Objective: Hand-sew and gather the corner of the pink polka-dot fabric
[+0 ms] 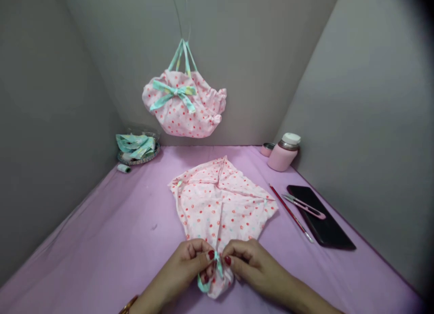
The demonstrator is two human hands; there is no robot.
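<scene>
Pink dotted fabric [203,210] lies spread over the purple cloth, its near end gathered between my hands. A mint-green ribbon [218,263] sits at the gathered part, with a loop of it hanging lower left. My left hand [196,260] pinches the ribbon and fabric from the left, thumb on top. From the right, my right hand [242,260] has thumb and fingers pressed together at the same spot; exactly what lies between them is partly hidden.
A dotted pink bag [185,113] with a green bow hangs at the back. Green fabric strips [135,144] fill a tray at back left, beside a thread spool [124,168]. On the right are a pink jar [283,156], a red pencil [291,213], thread snips [305,206] and a black phone [330,230].
</scene>
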